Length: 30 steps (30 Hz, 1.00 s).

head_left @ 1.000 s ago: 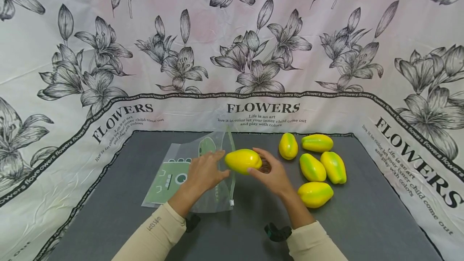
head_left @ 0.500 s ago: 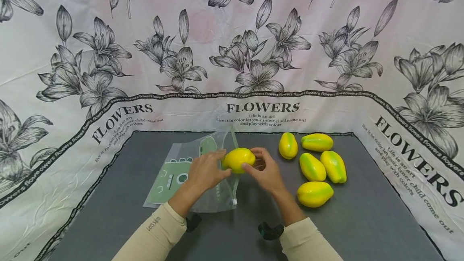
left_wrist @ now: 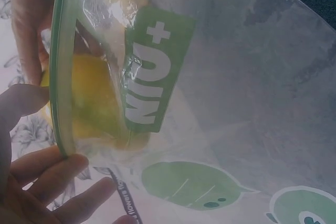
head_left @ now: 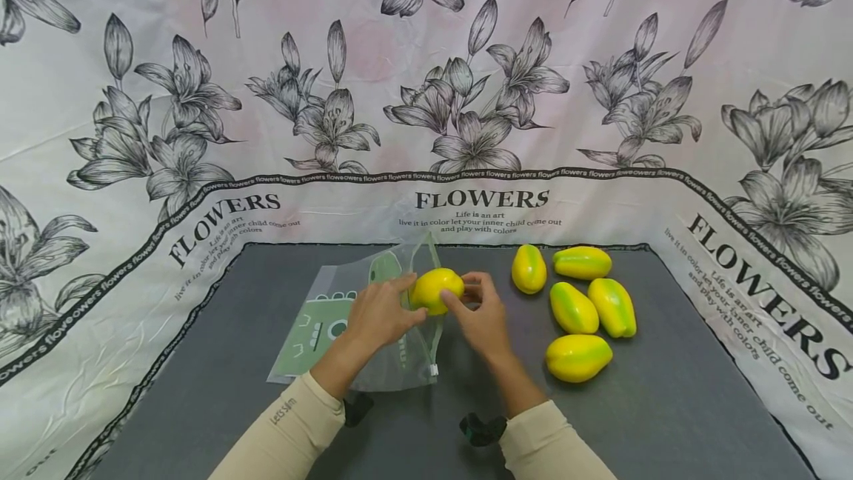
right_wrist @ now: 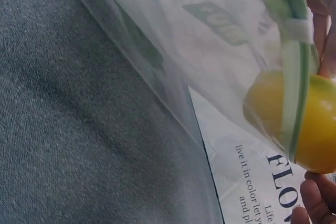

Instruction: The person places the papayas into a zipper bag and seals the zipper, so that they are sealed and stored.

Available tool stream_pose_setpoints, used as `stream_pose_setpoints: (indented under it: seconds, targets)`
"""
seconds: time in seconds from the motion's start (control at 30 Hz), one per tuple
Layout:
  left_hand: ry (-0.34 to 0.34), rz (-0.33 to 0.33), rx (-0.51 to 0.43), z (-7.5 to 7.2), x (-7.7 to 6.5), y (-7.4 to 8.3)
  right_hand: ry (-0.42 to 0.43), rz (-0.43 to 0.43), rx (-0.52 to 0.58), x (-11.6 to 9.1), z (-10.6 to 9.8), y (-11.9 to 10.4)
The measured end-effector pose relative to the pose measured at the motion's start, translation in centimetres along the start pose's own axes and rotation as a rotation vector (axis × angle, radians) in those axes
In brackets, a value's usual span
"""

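Observation:
My right hand [head_left: 484,317] grips a glossy yellow papaya [head_left: 436,290] with a green streak, thumb on the near side. The papaya's leading end is inside the mouth of a clear zip bag [head_left: 416,365] with green printed figures. In the left wrist view, the fruit [left_wrist: 97,98] shows through the plastic behind the green zip strip [left_wrist: 63,72]. My left hand [head_left: 380,315] holds the bag's mouth, thumb and fingers spread at its edge. In the right wrist view, the zip strip [right_wrist: 296,93] crosses over the papaya [right_wrist: 317,124]. Part of the bag is hidden under my left hand.
Several more yellow-green papayas lie to the right on the dark grey table [head_left: 666,406], the nearest papaya [head_left: 578,358] closest to my right forearm. A white flower-printed cloth [head_left: 480,132] stands around the back and sides.
My right hand has moved left with the papaya, bringing its end into the bag's mouth. The bag's open edge has shifted slightly right; my left hand has stayed nearly still.

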<state>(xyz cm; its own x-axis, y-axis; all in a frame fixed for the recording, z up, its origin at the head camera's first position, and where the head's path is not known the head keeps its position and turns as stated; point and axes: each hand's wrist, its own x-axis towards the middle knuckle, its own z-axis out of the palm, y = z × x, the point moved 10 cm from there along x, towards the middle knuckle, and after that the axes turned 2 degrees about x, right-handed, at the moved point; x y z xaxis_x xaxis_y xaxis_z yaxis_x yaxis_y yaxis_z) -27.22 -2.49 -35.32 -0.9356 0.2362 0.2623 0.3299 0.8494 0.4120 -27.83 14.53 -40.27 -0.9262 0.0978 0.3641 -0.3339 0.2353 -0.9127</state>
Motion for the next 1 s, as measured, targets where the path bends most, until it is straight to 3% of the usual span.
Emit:
stream_pose_setpoints:
  seconds: [0.3, 1.0]
  targets:
    - [-0.014, -0.024, -0.014, 0.2, -0.2, -0.4, -0.025, -0.013, -0.098, -0.1, 1.0, 0.2]
    - [0.020, -0.026, -0.004, -0.4, -0.1, -0.7, 0.026, 0.063, -0.068, -0.7, -1.1, 2.2]
